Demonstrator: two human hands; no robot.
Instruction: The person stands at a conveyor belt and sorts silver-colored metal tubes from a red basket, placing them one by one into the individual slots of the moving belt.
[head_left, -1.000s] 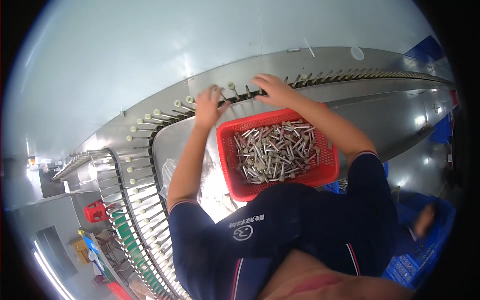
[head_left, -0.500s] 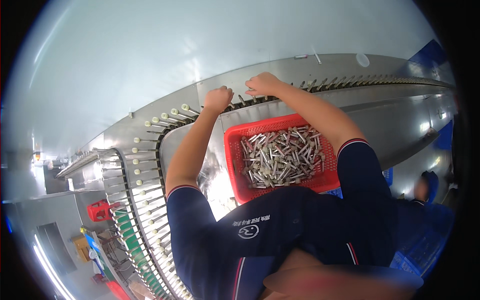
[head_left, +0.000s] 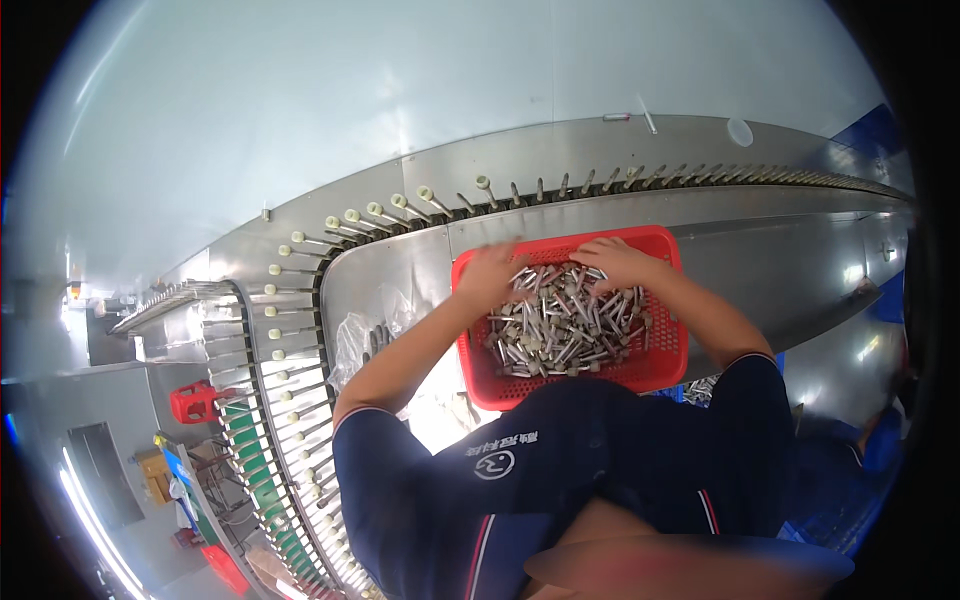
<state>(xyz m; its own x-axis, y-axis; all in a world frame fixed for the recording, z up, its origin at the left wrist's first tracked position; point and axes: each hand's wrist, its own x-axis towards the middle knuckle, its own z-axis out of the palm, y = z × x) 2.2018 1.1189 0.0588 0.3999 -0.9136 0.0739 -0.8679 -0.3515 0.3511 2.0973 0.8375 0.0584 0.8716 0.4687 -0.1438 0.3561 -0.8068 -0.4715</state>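
A red perforated plastic basket (head_left: 668, 345) stands in front of me, heaped with small silvery tubes with pale wider ends (head_left: 565, 325). At its far left rim is my left hand (head_left: 488, 275), blurred by motion, so its fingers cannot be read. My right hand (head_left: 618, 262) reaches over the far right side with fingers stretched out onto the tubes. Beyond the basket runs a curved chain conveyor of upright spindles (head_left: 565, 186). Left of the middle, spindles carry pale-topped tubes (head_left: 425, 195); most of those to the right are bare.
Clear plastic bags (head_left: 352, 345) lie on the metal worktop left of the basket. A small round white disc (head_left: 739, 132) and a thin tube (head_left: 649, 120) lie on the far ledge. A red stool (head_left: 195, 402) stands at left. Another person (head_left: 850, 450) is at lower right.
Both hands have come back from the conveyor spindles to the basket. Pale-topped tubes now stand on spindles where my hands were.
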